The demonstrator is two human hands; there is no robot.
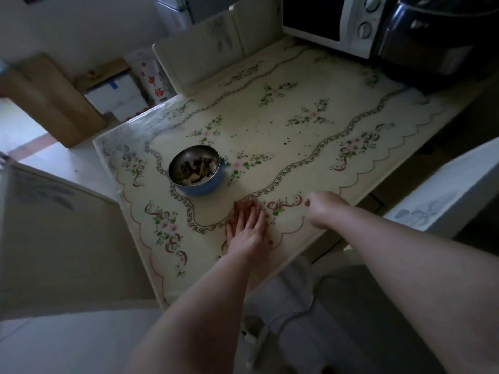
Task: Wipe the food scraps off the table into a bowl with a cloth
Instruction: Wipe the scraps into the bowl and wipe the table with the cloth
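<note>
the table [270, 136] fills the middle of the view, covered by a cream floral cloth with a scalloped edge under a clear sheet. pale chair backs stand at its far side [199, 63], its left side [54, 228] and its right side [442, 195]. at the far right corner sit a white toaster oven [326, 22] and, just beside it, a dark air fryer [432, 41]. on the floor beyond the left corner are a wooden board [48, 103] and stacked white boxes [116, 93].

the bowl [196, 170], blue outside and metal inside, stands on the table near the left front area, well inside the edge. food scraps [198, 168], dark green and pale pieces, lie inside it. small dark specks [283, 133] are scattered on the table surface beyond the bowl, toward the centre.

the left hand [247, 228] lies flat on the table near the front edge, fingers spread and extended, palm down, pressing on a brownish cloth [240, 209] that shows under and ahead of the fingertips. the cloth is near the bowl, not touching it.

the right hand [324, 209] is to the right of the left hand, near the front edge, fingers curled into a loose fist. whether it grasps anything cannot be told; nothing shows in it.
</note>
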